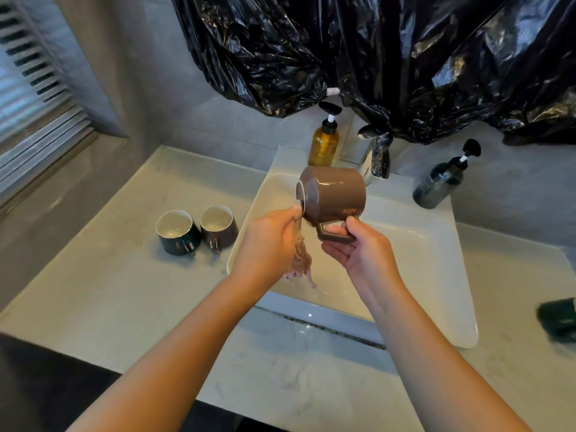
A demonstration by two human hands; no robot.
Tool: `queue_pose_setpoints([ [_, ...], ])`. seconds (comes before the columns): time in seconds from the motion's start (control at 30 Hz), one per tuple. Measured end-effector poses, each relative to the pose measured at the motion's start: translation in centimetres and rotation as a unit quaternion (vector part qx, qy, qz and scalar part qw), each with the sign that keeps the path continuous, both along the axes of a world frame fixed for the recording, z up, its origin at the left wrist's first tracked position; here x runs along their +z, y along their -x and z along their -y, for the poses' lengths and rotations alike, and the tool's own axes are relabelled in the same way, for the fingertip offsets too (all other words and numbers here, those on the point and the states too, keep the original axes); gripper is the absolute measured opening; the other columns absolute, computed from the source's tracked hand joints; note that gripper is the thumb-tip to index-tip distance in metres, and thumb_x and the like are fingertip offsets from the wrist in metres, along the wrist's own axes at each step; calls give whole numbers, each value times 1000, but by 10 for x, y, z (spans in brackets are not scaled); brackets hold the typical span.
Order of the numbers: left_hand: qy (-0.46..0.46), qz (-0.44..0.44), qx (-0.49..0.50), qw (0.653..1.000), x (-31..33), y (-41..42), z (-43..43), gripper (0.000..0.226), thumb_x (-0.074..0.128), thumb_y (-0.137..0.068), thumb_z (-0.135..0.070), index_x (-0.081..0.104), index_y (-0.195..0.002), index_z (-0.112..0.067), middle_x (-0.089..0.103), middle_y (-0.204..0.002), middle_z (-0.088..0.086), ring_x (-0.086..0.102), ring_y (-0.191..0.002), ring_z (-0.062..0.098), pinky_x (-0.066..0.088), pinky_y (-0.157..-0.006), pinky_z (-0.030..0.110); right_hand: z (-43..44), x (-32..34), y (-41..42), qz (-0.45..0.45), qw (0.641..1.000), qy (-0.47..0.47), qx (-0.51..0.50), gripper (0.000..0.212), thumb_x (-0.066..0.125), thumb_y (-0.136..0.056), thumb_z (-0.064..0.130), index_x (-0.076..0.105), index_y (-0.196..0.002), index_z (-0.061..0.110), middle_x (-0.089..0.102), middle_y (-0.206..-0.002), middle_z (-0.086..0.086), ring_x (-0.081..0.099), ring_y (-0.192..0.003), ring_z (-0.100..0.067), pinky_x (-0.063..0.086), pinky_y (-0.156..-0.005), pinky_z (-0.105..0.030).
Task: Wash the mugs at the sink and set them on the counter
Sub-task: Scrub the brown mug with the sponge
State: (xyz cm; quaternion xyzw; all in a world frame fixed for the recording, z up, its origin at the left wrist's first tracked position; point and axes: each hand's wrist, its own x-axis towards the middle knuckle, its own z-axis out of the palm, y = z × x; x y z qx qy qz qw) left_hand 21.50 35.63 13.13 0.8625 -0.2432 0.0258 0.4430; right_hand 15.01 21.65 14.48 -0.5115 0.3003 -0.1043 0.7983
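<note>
My right hand (355,244) grips the handle of a brown mug (333,193) and holds it tipped on its side over the white sink (436,275), mouth facing left. Water pours from the mug's rim down over my left hand (268,241), whose curled fingers touch the rim. On the counter left of the sink stand two upright mugs side by side, a dark green mug (178,232) and a dark brown mug (218,226). Another dark green mug (559,316) lies blurred at the right edge of the counter.
A chrome faucet (375,157) stands behind the sink, partly under black plastic sheeting (374,57) hung on the wall. An amber pump bottle (324,141) and a dark pump bottle (439,185) flank the faucet. Window blinds (28,113) are at the far left.
</note>
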Motion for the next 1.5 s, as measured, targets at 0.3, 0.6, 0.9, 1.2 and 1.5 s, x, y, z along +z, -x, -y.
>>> queue_pose_setpoints([
  [0.3, -79, -57, 133, 986, -26, -15, -135, 34, 42, -102, -29, 53, -70, -32, 56, -61, -6, 55, -58, 15, 44, -56, 32, -68, -1, -37, 0, 982, 102, 161, 10, 57, -98, 17, 64, -101, 11, 77, -91, -2, 73, -89, -16, 60, -74, -31],
  [0.6, 9, -204, 278, 938, -98, -20, -252, 25, 43, -101, -37, 60, -89, -24, 65, -74, 13, 67, -66, 28, 54, -57, 28, -155, -61, -81, -48, 922, 256, 287, 24, 77, -81, 19, 63, -92, 3, 71, -93, -18, 70, -85, -27, 61, -76, -41],
  [0.9, -160, -221, 219, 937, -179, -31, -292, 41, 45, -100, -12, 46, -141, -9, 44, -146, 17, 40, -135, 34, 33, -112, 47, -221, -119, -103, -92, 810, 436, 382, 22, 71, -83, 31, 51, -75, 25, 54, -71, 9, 51, -71, -15, 32, -54, -22],
  [1.2, -375, -152, 165, 900, -210, -29, -299, 56, 42, -100, -22, 24, -152, -15, 21, -160, 8, 15, -148, 30, 28, -112, 43, -255, -148, -131, -147, 758, 502, 389, 26, 64, -89, 35, 60, -104, 14, 67, -107, -8, 61, -99, -31, 38, -69, -28],
  [1.5, -429, -150, 147, 878, -212, -31, -300, 59, 52, -98, -24, 30, -151, -17, 25, -159, 6, 22, -147, 28, 30, -109, 52, -274, -164, -149, -159, 762, 500, 379, 25, 63, -90, 36, 59, -103, 16, 67, -109, -7, 62, -101, -30, 41, -72, -30],
])
